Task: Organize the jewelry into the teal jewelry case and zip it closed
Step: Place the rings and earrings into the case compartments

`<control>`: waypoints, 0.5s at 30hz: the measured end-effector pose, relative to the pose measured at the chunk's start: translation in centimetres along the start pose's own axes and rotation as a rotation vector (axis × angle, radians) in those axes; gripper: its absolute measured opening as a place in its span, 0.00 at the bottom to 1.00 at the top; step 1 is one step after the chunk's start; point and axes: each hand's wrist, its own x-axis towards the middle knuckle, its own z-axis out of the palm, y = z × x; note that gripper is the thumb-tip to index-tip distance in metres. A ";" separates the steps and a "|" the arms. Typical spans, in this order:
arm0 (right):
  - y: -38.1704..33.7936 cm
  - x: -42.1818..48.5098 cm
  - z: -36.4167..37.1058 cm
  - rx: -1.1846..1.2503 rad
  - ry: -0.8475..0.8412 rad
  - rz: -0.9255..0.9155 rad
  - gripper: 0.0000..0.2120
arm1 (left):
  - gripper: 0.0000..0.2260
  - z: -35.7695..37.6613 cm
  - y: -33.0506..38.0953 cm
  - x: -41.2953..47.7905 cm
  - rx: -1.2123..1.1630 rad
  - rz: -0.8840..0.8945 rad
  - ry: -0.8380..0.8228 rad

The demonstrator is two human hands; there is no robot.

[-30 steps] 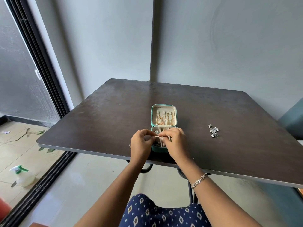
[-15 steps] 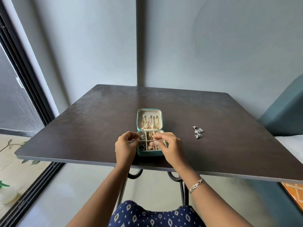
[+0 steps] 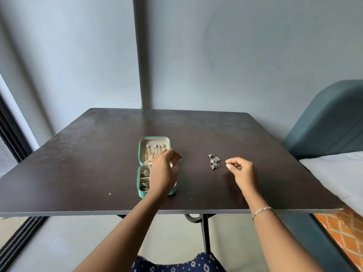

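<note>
The teal jewelry case (image 3: 141,190) lies open on the dark table (image 3: 78,158), lid flat at the far side with gold pieces hung in it, and small pieces in the near compartments. My left hand (image 3: 164,173) hovers over the case's right half, fingers loosely curled with nothing in them, hiding those compartments. A small cluster of silver-blue jewelry (image 3: 214,161) lies loose on the table to the right of the case. My right hand (image 3: 242,171) sits just right of that cluster, thumb and forefinger pinched near it, apparently not touching it.
A wall runs right behind the table's far edge. A teal upholstered headboard (image 3: 330,122) and a white mattress (image 3: 337,173) stand close at the right. A dark door frame (image 3: 11,134) borders the left. A silver bracelet (image 3: 261,211) circles my right wrist.
Both hands have left the case's near compartments. My right hand moved right to beside the loose cluster, and my left hand shifted up and right over the case. The camera view turned right.
</note>
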 end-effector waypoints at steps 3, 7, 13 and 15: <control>0.9 0.9 0.2 0.034 0.010 0.035 0.10 | 0.03 1.9 0.8 0.8 -0.016 0.030 -0.051; 0.9 1.8 1.1 0.044 -0.057 0.002 0.10 | 0.03 4.3 1.9 1.0 -0.006 0.022 -0.113; 0.6 2.1 1.5 0.005 -0.169 -0.026 0.08 | 0.05 7.7 2.6 0.7 -0.051 -0.082 -0.183; 0.8 2.2 1.7 -0.022 -0.153 -0.008 0.08 | 0.05 8.6 2.6 0.6 -0.061 -0.107 -0.191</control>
